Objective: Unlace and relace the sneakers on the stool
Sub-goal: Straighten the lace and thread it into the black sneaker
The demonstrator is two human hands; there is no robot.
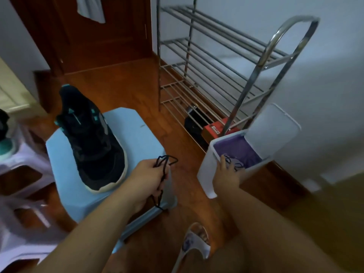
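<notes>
Head view shows the black sneaker point(92, 138) on the blue stool point(137, 131) apparently unlaced; left hand point(146, 179) grips a bunched black lace point(163, 164); right hand point(226, 174) pinches another lace point(233, 162) at the bin point(204, 170); relacing seems entirely ahead.

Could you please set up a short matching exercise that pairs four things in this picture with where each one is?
Things:
1. sneaker
2. left hand
3. right hand
4. red box

Places:
A. at the bin's rim
B. under the metal rack
C. on the blue stool
D. gripping a black lace

Pairs: 1-C, 2-D, 3-A, 4-B
</notes>
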